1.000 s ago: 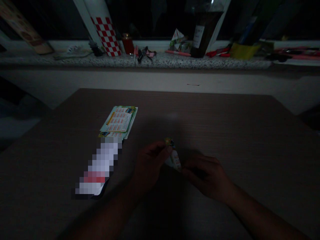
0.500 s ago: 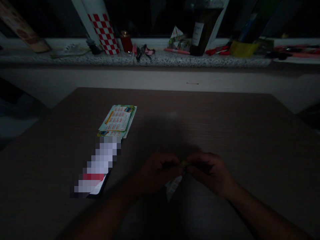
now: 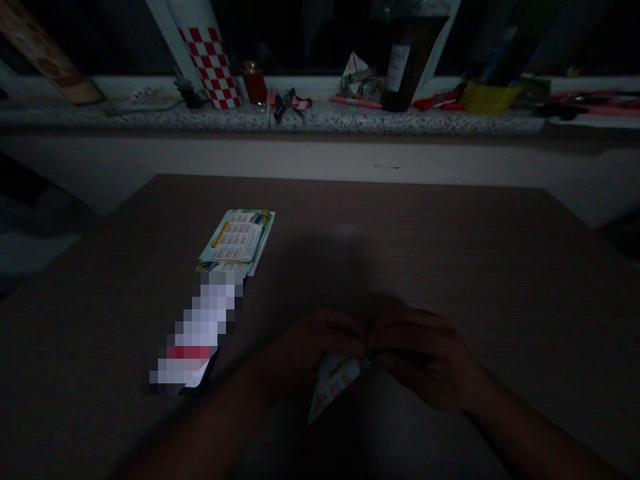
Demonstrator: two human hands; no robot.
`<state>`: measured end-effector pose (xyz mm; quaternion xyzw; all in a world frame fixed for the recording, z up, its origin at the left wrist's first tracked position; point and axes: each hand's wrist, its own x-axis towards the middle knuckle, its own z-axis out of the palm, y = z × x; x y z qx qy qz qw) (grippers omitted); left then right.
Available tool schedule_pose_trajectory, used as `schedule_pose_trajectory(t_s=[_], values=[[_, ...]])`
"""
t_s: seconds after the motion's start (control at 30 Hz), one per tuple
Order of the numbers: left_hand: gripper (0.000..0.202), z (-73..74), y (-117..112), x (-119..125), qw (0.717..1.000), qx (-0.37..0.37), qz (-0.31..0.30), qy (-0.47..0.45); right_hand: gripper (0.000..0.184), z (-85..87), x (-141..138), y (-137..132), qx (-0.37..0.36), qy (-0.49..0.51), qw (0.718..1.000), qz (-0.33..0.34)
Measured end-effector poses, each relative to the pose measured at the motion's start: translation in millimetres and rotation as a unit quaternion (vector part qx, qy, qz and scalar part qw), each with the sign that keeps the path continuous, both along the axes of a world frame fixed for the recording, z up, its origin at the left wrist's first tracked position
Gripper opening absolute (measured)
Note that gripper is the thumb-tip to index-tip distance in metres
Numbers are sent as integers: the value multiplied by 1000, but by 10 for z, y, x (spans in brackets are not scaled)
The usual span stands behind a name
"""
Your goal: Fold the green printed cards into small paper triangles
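Note:
A small folded paper (image 3: pixel 336 385), printed with calendar-like rows and pointed at its lower end, is held low over the table's near middle. My left hand (image 3: pixel 320 343) pinches its upper part between thumb and fingers. From the other side my right hand (image 3: pixel 425 357) has its thumb and fingertips closed on the paper's upper right corner. The fingertips of both hands nearly meet there and hide that corner. Dim light blurs the fine folds.
Left of my hands lies a lit phone (image 3: pixel 200 333), its screen pixelated. Beyond it is a stack of printed calendar cards (image 3: pixel 235 237). The granite windowsill (image 3: pixel 320 123) holds a red-checked cylinder (image 3: pixel 213 67), a dark bag (image 3: pixel 407 67), a folded paper shape (image 3: pixel 355 72) and a yellow container (image 3: pixel 490 97).
The folded paper has swung so its point reaches further down and left, and more of its printed face shows. Both hands have shifted only slightly.

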<state>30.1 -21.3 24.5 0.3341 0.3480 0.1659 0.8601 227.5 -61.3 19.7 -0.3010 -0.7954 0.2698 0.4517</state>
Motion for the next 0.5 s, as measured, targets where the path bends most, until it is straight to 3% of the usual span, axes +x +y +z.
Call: schedule_pose_trajectory(t_s=[0.3, 0.5], values=[[19, -12, -6, -23, 997, -45, -33, -60, 20, -23, 74, 16, 118, -91, 989, 12], [20, 12, -10, -37, 999, -9, -44, 10, 22, -6, 86, 7, 145, -137, 980, 5]])
